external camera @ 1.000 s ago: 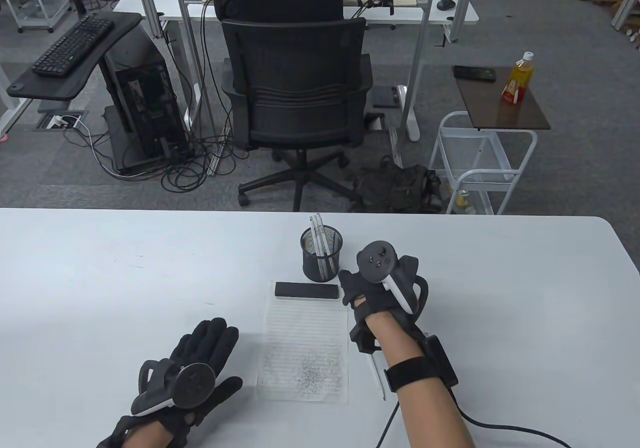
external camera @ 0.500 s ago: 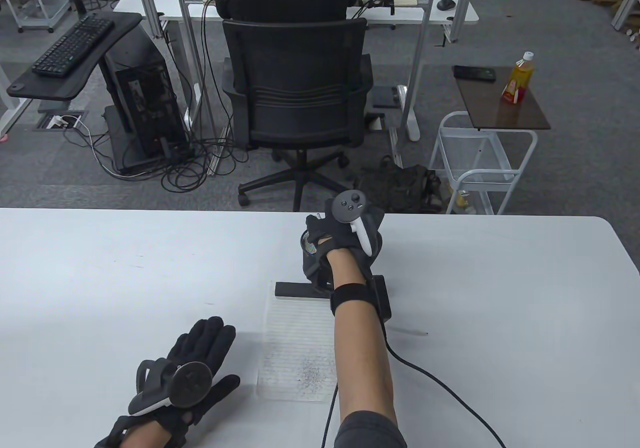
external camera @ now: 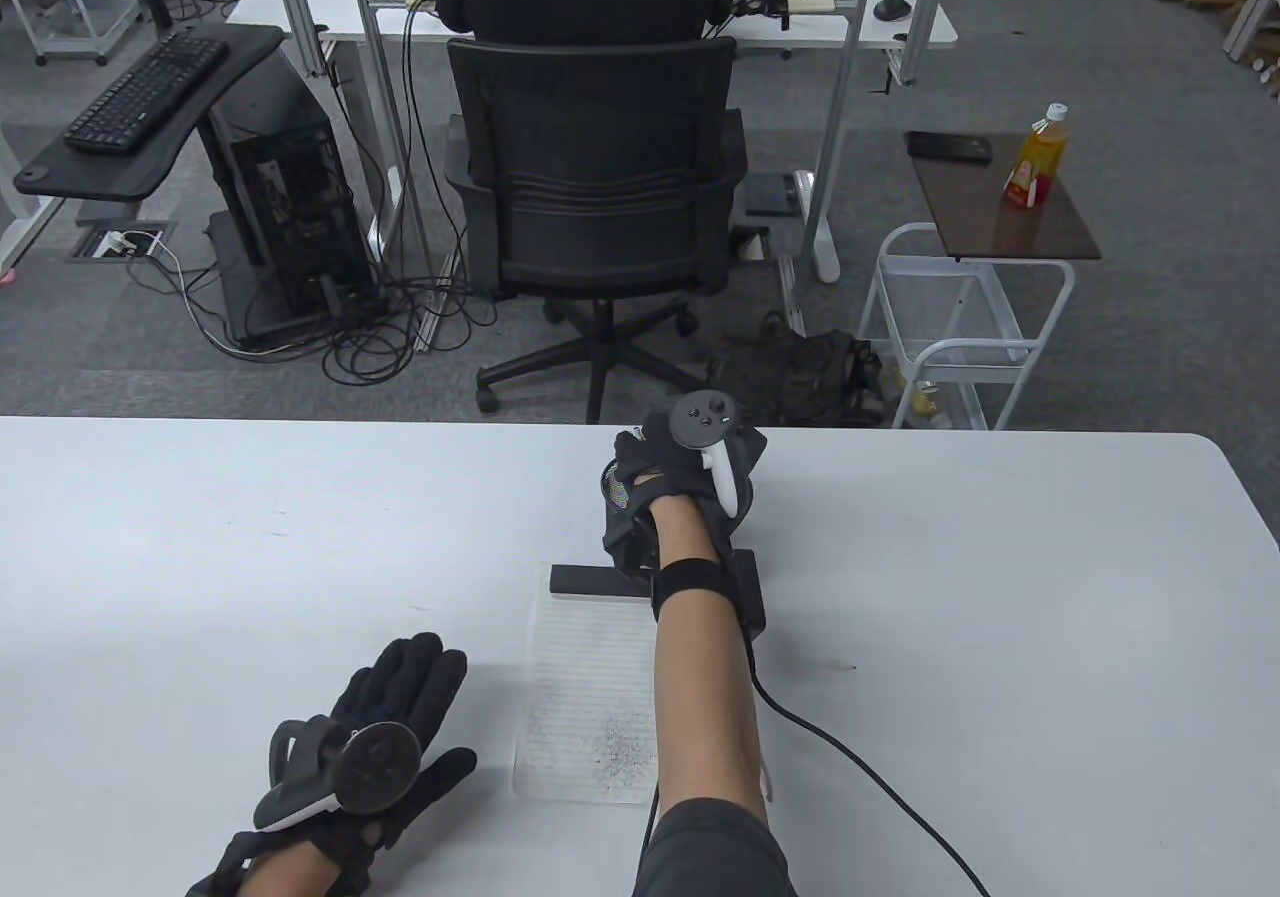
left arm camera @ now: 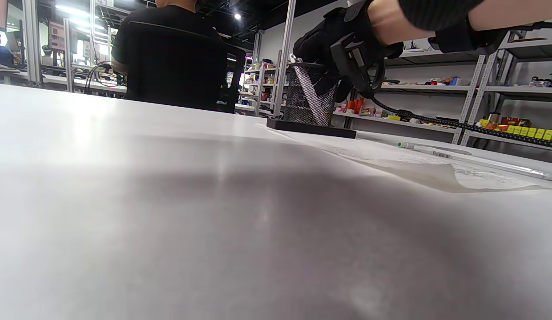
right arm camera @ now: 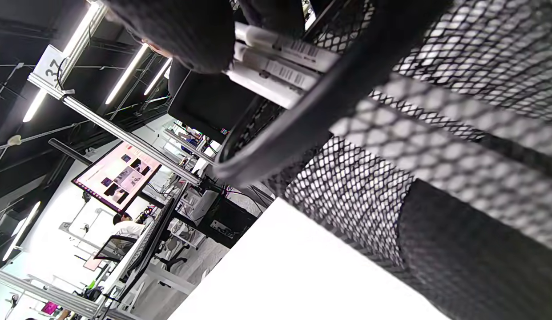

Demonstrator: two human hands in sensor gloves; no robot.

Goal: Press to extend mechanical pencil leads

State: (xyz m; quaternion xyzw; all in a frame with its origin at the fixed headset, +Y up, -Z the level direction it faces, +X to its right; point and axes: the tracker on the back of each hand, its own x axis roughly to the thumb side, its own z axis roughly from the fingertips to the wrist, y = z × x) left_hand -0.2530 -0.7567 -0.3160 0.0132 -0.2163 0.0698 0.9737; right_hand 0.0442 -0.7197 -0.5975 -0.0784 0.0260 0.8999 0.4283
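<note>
A black mesh pen cup [external camera: 612, 502] stands at the table's far middle with white mechanical pencils [right arm camera: 280, 58] in it. My right hand [external camera: 630, 447] is over the cup's mouth. In the right wrist view a gloved finger [right arm camera: 187, 35] lies against the pencils' upper ends; whether it grips one is hidden. The cup [left arm camera: 311, 102] and right hand [left arm camera: 309, 51] also show in the left wrist view. One more white pencil [left arm camera: 436, 150] lies loose on the table, mostly hidden under my right forearm in the table view. My left hand [external camera: 400, 697] rests flat on the table, fingers spread, holding nothing.
A lined paper sheet [external camera: 585, 707] with grey scribbles lies between my hands, its near corner curled up [left arm camera: 436, 171]. A black rectangular block [external camera: 590, 580] lies at the paper's far edge, just in front of the cup. A cable [external camera: 850, 757] trails from my right wrist.
My right hand moved from beside the black block up and left onto the cup's mouth, then stayed almost still. My left hand has barely moved.
</note>
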